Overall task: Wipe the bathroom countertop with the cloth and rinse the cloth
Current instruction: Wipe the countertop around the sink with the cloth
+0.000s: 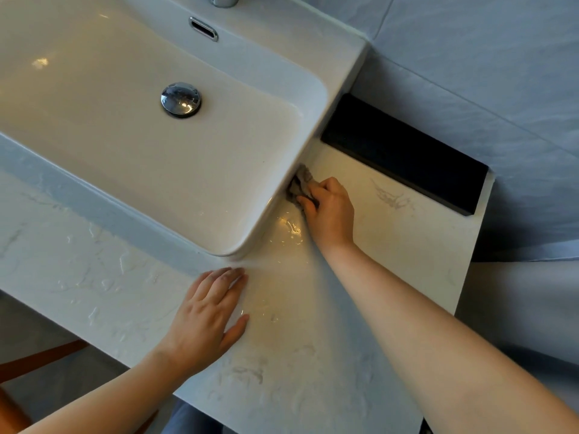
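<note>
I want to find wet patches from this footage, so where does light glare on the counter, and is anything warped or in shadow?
Head view: warm glare glints off water on the countertop beside the right hand and past the left hand; the wide lens bends the sink edges; the cloth sits in shadow under the sink's rim.

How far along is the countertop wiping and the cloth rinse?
Done: cannot tell. In hand: the right hand presses the cloth where the countertop meets the sink; the left hand rests flat. Left: water droplets at front left, then rinsing; no water runs.
</note>
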A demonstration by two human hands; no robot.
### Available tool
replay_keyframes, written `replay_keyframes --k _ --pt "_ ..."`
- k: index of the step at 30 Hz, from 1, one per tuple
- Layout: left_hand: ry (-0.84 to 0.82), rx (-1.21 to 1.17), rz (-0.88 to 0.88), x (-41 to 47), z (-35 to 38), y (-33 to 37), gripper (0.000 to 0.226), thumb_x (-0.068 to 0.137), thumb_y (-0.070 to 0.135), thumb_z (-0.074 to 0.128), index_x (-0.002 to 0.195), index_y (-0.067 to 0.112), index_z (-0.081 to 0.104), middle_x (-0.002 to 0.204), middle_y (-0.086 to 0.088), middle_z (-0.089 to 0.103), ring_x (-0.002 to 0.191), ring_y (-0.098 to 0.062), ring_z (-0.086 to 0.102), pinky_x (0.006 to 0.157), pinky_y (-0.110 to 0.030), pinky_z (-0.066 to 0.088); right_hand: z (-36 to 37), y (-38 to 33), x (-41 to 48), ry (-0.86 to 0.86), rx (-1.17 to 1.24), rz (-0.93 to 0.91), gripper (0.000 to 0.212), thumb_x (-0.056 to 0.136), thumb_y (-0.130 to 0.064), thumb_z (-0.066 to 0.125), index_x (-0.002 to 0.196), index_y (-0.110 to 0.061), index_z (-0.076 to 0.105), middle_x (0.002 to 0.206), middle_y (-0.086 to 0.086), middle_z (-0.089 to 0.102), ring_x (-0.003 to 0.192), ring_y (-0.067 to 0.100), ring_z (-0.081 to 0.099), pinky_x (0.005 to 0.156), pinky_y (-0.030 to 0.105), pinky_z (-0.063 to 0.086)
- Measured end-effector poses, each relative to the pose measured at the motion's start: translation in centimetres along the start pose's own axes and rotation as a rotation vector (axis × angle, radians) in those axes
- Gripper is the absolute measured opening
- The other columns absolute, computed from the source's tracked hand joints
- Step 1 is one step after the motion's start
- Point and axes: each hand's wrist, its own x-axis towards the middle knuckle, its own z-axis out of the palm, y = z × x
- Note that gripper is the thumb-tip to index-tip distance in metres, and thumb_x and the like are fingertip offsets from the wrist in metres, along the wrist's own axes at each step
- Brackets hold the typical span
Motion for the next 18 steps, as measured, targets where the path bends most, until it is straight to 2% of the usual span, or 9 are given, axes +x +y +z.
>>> replay_keyframes --k 6,14,18 --pt "-0.023 0.024 -0.147 -1.3 -0.8 -1.9 0.063 0.089 0.050 0.039 0.132 0.006 0.053 0.130 -0.011 0.056 0.120 -0.028 0.051 0.104 -0.041 0.040 0.3 -1.2 -3.5 -0.055 0.016 -0.048 0.014 0.081 -0.020 0.068 0.092 -0.011 0.069 0.087 0.005 0.056 0.082 0.025 0.053 0.063 0.036 0.048" --pt "-0.089 0.061 -0.091 -1.5 -1.6 -3.3 0.066 0.088 0.053 0.036 0.133 0.008 0.054 0.132 -0.007 0.054 0.121 -0.024 0.048 0.104 -0.035 0.035 0.9 -2.8 -8.0 -0.102 0.004 -0.088 0.018 0.078 -0.023 0.068 0.093 -0.014 0.071 0.083 0.001 0.055 0.078 0.023 0.053 0.057 0.031 0.044" --pt "-0.109 0.073 -0.046 -1.6 -2.0 -3.8 0.068 0.087 0.055 0.036 0.133 0.008 0.053 0.133 -0.008 0.053 0.120 -0.024 0.048 0.103 -0.035 0.034 -0.2 -3.3 -9.8 -0.222 0.104 -0.077 0.011 0.079 -0.022 0.072 0.083 -0.012 0.073 0.079 0.000 0.055 0.073 0.017 0.052 0.059 0.028 0.043"
